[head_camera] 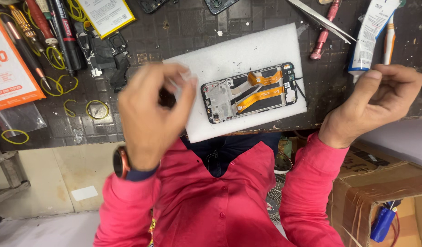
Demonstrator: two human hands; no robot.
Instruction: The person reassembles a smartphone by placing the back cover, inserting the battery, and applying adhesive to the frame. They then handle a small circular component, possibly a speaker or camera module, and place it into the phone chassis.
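An opened phone (250,91) with its back off lies on a white foam pad (234,50), showing orange flex cables and a metal frame. My left hand (149,114), blurred and wearing a wrist watch (120,162), hovers just left of the phone with thumb and fingers pinched together; something small and translucent seems to sit at the fingertips. My right hand (380,98) rests at the table's edge to the right of the pad, its fingers curled in and holding nothing. Its thumb lies close to the tip of a white and blue glue tube (371,32).
Tweezers (321,18) and a pink screwdriver (323,34) lie beyond the pad. At the left are several screwdrivers (46,27), a yellow-edged battery (105,13), an orange package (7,68), black phone parts (105,55) and yellow rubber bands (97,110). A cardboard box (380,192) stands below right.
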